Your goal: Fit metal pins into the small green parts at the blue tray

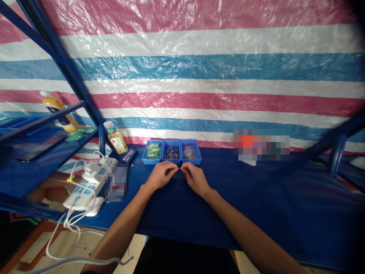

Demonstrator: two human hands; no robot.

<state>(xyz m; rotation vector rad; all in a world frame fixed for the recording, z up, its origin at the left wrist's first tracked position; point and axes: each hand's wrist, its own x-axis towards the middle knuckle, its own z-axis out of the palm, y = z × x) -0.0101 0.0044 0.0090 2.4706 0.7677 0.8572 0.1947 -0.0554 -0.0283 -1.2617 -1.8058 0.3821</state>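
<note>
My left hand (163, 174) and my right hand (195, 177) meet fingertip to fingertip above the blue table (194, 213). Both pinch at a tiny, thin, pale piece (179, 168) that spans the small gap between them; its kind is too small to tell. Just beyond the fingers stand three blue bins side by side. The left bin (144, 161) holds green-and-white packets (154, 150), and the middle bin (171, 162) holds dark metal pieces (171, 152) like small pins or screws. Clear, whitish small pieces (189, 152) fill the right bin (191, 162).
To the left lie a white power strip (82, 194) with tangled cables, a bottle of yellowish liquid (116, 139) and a dark blue box (129, 156). Blue frame posts (101, 139) rise at the left. A striped plastic sheet (216, 68) hangs behind. Blurred items (246, 142) sit at the back right.
</note>
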